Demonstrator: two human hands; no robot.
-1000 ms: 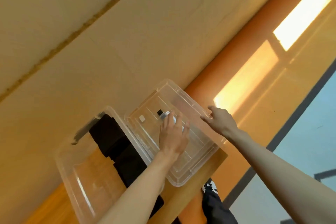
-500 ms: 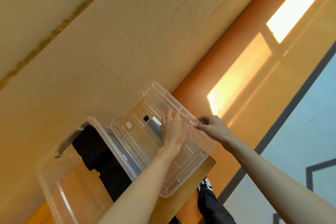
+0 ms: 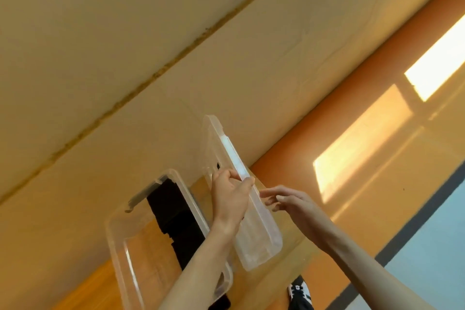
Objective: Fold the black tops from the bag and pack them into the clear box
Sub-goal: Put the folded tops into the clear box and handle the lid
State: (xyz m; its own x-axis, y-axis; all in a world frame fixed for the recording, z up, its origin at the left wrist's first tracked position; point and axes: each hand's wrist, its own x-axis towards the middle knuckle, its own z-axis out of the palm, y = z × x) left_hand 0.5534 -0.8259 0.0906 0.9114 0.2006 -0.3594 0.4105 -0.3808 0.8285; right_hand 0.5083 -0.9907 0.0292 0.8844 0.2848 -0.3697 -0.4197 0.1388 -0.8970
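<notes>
Clear plastic is what the left hand (image 3: pixel 230 199) grips: the box's lid (image 3: pixel 254 231), lifted and tipped up on its long edge so that it shows almost edge-on, one end high against the wall and the other low, towards the near right. The thumb lies on the face of the lid towards the camera and the fingers curl round its rim to the far side, pinching it about halfway along.

The right hand (image 3: pixel 292 205) is just to the right of the lid with its fingers loosely spread and slightly bent, holding nothing. Its fingertips reach to the lid's rim, but whether they touch it cannot be told.

The clear box (image 3: pixel 118 241) stands uncovered on the wooden table (image 3: pixel 85 294), left of the lid and partly under the left forearm. The black tops (image 3: pixel 176 219) lie folded inside it, stacked along its right-hand side and running from the far end to the near end; the left part of the box shows the table through its bottom. A grey strip (image 3: pixel 143 196) sits on the box's far rim.

Beyond the table rises a beige wall (image 3: pixel 125 33) with an orange band (image 3: pixel 352 108) below it, crossed by patches of sunlight (image 3: pixel 364 148). A black and white shoe (image 3: pixel 298 289) shows at the lower edge, right of the table.
</notes>
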